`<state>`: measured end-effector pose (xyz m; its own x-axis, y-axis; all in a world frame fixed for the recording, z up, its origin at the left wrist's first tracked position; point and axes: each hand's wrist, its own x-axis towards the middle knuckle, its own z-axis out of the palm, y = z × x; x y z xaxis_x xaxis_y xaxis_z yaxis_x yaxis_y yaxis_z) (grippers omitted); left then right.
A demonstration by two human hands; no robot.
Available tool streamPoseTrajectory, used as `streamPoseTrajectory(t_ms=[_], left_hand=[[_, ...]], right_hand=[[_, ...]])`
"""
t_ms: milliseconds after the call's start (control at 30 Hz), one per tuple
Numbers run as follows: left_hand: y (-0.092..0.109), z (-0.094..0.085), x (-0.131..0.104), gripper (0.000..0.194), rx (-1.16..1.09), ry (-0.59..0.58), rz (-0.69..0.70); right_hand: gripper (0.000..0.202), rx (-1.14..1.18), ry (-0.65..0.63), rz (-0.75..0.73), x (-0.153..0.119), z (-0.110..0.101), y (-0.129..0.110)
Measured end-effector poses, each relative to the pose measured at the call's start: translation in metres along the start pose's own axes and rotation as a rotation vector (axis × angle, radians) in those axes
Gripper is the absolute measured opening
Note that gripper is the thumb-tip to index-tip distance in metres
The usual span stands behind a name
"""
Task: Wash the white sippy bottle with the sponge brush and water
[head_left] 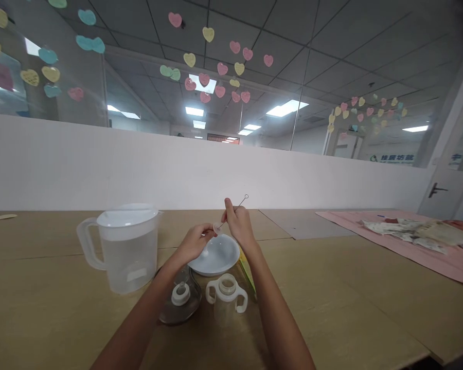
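Note:
My left hand (pixel 196 242) is closed on a small translucent piece (pixel 217 228) that looks like a bottle nipple. Between the fingers of my right hand (pixel 238 222) is a thin wire brush (pixel 242 201) with a looped end pointing up; its lower end meets the nipple. Both hands are above the far rim of a white bowl (pixel 216 262). In front of the bowl stands an uncapped baby bottle (pixel 227 298) with two white handles. A white bottle collar (pixel 180 293) rests on a clear, dark-looking dish (pixel 177 312), partly behind my left forearm.
A translucent lidded pitcher (pixel 129 257) with a large handle stands at left. Something yellow-green and flat (pixel 247 270) lies beside the bowl, partly behind my right forearm. At right, a pink cloth (pixel 355 228) bears crumpled fabric (pixel 412 234). A white wall (pixel 200 174) borders the table's back.

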<state>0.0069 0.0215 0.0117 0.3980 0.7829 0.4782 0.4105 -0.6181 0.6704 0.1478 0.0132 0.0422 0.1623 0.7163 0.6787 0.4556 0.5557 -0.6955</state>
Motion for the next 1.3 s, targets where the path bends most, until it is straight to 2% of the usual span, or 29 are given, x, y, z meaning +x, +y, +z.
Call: streamPoseTrajectory(t_ms=[167, 267, 367, 467, 600, 667, 733, 800, 867, 1000, 1133, 1300], left_hand=[[-0.009, 0.001, 0.000, 0.025, 0.056, -0.054, 0.028], [-0.006, 0.004, 0.000, 0.024, -0.025, -0.115, 0.038], [0.002, 0.009, 0.000, 0.024, -0.087, -0.131, 0.034], [0.010, 0.011, 0.000, 0.023, -0.153, -0.073, 0.039], [0.018, 0.006, -0.002, 0.023, -0.205, 0.064, 0.070], [0.022, 0.004, -0.005, 0.023, -0.216, 0.102, 0.067], [0.026, 0.003, -0.006, 0.022, -0.245, 0.082, 0.044], [0.031, 0.003, -0.008, 0.021, -0.279, 0.070, 0.024], [0.036, 0.002, -0.009, 0.021, -0.299, 0.106, 0.029], [0.037, -0.004, -0.011, 0.023, -0.268, 0.134, 0.046], [0.028, -0.014, -0.015, 0.027, -0.117, 0.052, 0.012], [0.031, -0.017, -0.018, 0.034, 0.019, -0.037, 0.004]], right_hand=[[0.055, 0.027, 0.170, -0.079, 0.001, -0.016, -0.009], [0.054, -0.021, 0.224, -0.122, 0.001, -0.012, -0.009], [0.053, -0.105, 0.150, -0.127, 0.001, 0.001, -0.002], [0.052, -0.187, 0.046, -0.093, 0.000, 0.010, 0.004], [0.054, -0.175, -0.037, -0.089, -0.005, 0.000, -0.005], [0.049, -0.155, -0.035, -0.125, -0.007, -0.010, -0.013], [0.041, -0.169, 0.026, -0.167, -0.008, -0.016, -0.018], [0.038, -0.176, 0.094, -0.196, -0.009, -0.014, -0.017], [0.039, -0.127, 0.068, -0.200, -0.010, -0.006, -0.013], [0.044, 0.029, -0.128, -0.163, -0.008, 0.007, -0.004], [0.053, -0.002, -0.008, -0.031, 0.000, -0.006, 0.005], [0.051, 0.279, 0.099, 0.195, 0.012, -0.022, 0.020]])
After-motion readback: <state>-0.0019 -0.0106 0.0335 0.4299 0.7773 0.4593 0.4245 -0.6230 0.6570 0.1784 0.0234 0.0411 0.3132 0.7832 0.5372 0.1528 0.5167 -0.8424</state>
